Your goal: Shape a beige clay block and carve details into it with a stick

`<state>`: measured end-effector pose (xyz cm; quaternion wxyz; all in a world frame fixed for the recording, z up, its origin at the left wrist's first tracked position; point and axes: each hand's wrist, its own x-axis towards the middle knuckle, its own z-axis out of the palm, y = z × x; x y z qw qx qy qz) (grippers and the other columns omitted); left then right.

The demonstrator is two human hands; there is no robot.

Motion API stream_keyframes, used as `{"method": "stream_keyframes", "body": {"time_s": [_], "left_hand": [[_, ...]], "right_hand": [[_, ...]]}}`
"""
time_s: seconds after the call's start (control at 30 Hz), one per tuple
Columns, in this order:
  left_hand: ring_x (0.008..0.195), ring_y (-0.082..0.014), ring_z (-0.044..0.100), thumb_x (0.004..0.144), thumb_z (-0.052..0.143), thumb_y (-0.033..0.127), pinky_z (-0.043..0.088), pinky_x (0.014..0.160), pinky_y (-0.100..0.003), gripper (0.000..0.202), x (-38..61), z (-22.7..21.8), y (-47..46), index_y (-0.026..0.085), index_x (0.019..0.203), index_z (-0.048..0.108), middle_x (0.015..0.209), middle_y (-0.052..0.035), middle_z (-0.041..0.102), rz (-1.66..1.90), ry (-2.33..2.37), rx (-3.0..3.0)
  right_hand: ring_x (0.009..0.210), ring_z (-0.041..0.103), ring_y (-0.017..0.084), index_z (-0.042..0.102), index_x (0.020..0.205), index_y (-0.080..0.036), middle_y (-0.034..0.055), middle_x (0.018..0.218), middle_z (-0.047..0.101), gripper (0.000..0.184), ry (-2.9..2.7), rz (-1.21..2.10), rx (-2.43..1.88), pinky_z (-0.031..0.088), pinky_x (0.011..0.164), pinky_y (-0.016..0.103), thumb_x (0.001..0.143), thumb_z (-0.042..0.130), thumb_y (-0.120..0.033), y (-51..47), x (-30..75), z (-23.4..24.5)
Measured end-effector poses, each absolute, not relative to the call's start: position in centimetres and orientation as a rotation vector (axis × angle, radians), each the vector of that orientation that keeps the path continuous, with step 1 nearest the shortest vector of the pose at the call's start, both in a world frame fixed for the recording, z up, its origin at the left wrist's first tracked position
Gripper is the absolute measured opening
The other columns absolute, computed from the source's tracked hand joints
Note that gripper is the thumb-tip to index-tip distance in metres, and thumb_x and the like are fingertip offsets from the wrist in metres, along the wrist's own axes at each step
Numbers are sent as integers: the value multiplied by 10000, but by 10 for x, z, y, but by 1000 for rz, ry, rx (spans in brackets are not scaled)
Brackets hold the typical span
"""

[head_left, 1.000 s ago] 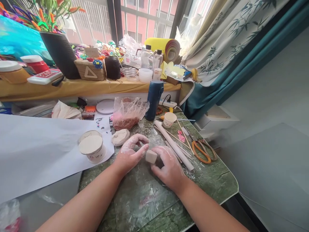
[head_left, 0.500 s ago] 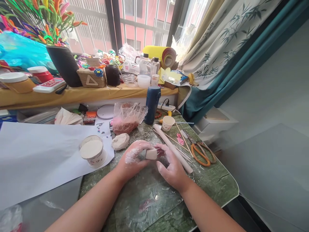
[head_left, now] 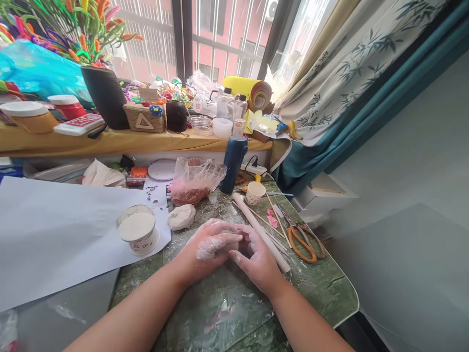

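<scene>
Between my two hands sits a small off-white piece of clay (head_left: 233,245), mostly covered by fingers. My left hand (head_left: 208,248), smeared with white powder, curls over it from the left. From the other side my right hand (head_left: 257,260) closes in, its thumb and fingertips against the piece. Just beyond the left hand lies a flattened lump of white clay (head_left: 181,217). A pale rolling pin (head_left: 262,232) lies slantwise beside my right hand, with thin wooden sticks (head_left: 276,220) along it.
White paper (head_left: 58,234) covers the left side, bearing paper cups (head_left: 137,230). Behind are a plastic bag of reddish-brown material (head_left: 190,193) and a blue bottle (head_left: 233,164). Another paper cup (head_left: 255,193) and orange-handled scissors (head_left: 302,244) lie right, near the table edge (head_left: 351,288).
My left fingers have come down over the clay piece, and the right hand has closed in, so less of it shows. The view has shifted slightly.
</scene>
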<state>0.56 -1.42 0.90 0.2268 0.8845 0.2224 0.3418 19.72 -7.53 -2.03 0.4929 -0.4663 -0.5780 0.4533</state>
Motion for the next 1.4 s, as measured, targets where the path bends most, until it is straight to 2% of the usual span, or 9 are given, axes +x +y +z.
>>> {"method": "stream_keyframes", "body": {"time_s": [0.13,0.23,0.37,0.47,0.67,0.93,1.17,1.3,1.4], "left_hand": [[1258,-249,571,816,695,102,468,1098,-464,666,5,8,-21,340,1409,508,1371,-54,615,964,654,2363],[1338,-276,509,799,707,141,447,1132,-481,765,3,5,-23,316,1485,416,1456,-93,537,1011,686,2248],[1221,-246,570,910,586,181,479,1050,-437,460,-1,-2,-17,264,1358,525,1332,-90,604,1230,919,1956],[1117,-227,603,955,560,230,480,995,-408,258,-1,-6,-10,237,1211,598,1211,-73,648,1349,1090,1774],[1087,-213,612,937,578,217,478,966,-381,265,1,-7,-9,243,1199,599,1196,-66,655,1349,1067,1717],[1068,-214,620,942,575,233,475,965,-395,217,3,-3,-10,233,1158,598,1154,-63,677,1327,1081,1672],[1085,-215,625,925,597,216,488,944,-393,280,3,-4,-9,233,1200,550,1141,-66,667,1387,1061,1698],[1078,-213,625,924,592,209,483,946,-396,269,3,-3,-10,234,1190,557,1138,-64,661,1373,1056,1703],[1078,-213,623,922,593,206,484,953,-400,288,3,-4,-9,236,1205,551,1141,-64,665,1385,1062,1689]], "right_hand": [[1106,697,275,611,1290,-252,97,1221,710,425,-1420,1086,-1164,570,985,457,903,723,-387,-71,201,-18],[1103,677,276,656,1258,-249,93,1214,696,353,-1510,809,-1300,559,985,462,923,672,-359,-72,206,-4],[1173,630,291,638,1321,-286,93,1269,657,396,-1691,400,-1239,518,1044,491,926,646,-311,-80,208,20],[1154,638,297,612,1363,-289,95,1220,672,468,-1921,397,-1196,535,1032,498,898,659,-265,-86,200,18],[1306,555,331,463,1486,-236,137,1414,590,696,-2081,576,-1362,469,1121,554,858,746,-335,-90,185,-12],[1154,651,277,617,1275,-257,79,1223,712,372,-2032,541,-1226,540,1025,485,908,670,-228,-82,180,5],[1126,672,310,565,1350,-275,98,1222,706,507,-1897,379,-1239,556,993,521,871,733,-273,-90,184,6],[1277,586,348,499,1436,-240,138,1384,614,669,-1976,458,-1384,499,1087,569,827,772,-295,-90,182,-16],[1260,598,340,541,1387,-245,131,1355,631,561,-2026,485,-1396,509,1077,569,863,737,-292,-88,182,-22]]}}
